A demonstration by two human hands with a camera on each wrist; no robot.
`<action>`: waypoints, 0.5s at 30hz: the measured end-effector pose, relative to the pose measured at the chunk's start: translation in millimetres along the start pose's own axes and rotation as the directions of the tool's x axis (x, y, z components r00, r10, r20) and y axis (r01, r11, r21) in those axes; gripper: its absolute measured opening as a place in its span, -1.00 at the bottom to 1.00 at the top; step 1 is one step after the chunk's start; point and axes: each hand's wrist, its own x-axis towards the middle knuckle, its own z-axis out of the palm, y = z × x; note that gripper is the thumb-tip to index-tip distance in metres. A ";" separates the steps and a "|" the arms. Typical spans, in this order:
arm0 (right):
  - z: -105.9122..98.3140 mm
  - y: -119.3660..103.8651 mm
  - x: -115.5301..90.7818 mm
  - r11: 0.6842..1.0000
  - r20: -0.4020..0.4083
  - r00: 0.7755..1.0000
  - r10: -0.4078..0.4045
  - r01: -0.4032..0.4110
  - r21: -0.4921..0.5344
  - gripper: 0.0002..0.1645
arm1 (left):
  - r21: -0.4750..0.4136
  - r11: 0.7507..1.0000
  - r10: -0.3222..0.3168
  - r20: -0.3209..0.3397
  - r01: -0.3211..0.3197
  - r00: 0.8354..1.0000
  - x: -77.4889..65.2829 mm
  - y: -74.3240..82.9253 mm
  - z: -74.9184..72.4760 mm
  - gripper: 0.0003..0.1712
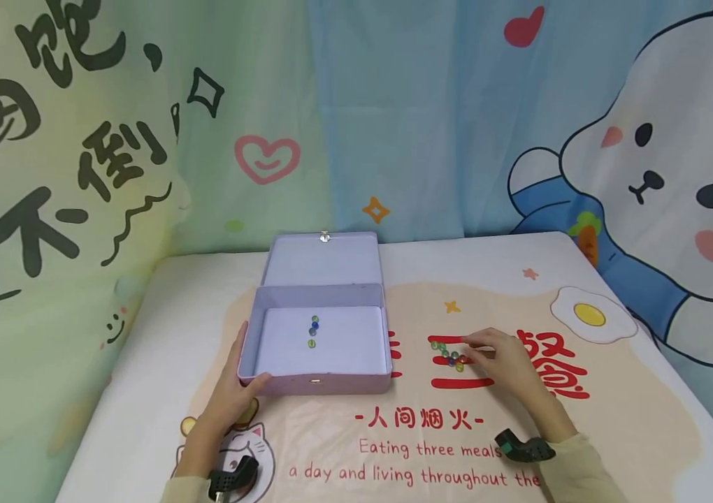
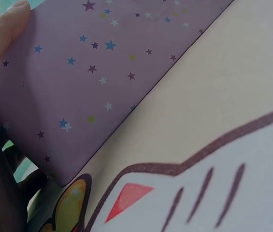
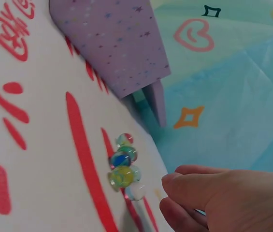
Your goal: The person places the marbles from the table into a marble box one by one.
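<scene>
A lilac tin box (image 1: 344,384), lid folded back, stands on the table with several glass marbles (image 1: 312,344) on its floor. My left hand (image 1: 231,388) grips its front left corner, thumb on the front wall and fingers along the side. Small stars dot the outer wall (image 2: 109,82) in the left wrist view. Right of the box, a cluster of clear, green, blue and yellowish marbles (image 1: 452,355) lies on the printed tabletop. My right hand (image 1: 507,363) hovers beside this cluster, fingers loosely bent. In the right wrist view its fingertips (image 3: 172,183) stand apart from the marbles (image 3: 122,176), with nothing seen between them.
The table cover (image 1: 407,454) carries red characters, English text, a fried egg (image 1: 589,316) and a cat drawing. A printed curtain (image 1: 394,119) hangs behind the table. Dark wrist cameras (image 1: 523,447) sit on both wrists.
</scene>
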 end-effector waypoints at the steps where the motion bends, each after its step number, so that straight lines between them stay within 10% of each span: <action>1: 2.1 1.8 -1.7 1.000 0.002 1.000 0.005 -0.005 -0.004 -0.72 | 0.000 1.000 0.004 0.000 -0.004 1.000 -0.9 -0.9 0.0 0.20; 15: 12.6 13.4 -5.2 0.999 0.003 1.000 -0.022 0.022 -0.024 -0.73 | 0.007 1.000 0.013 -0.009 -0.013 1.000 -1.4 -0.7 -0.3 0.20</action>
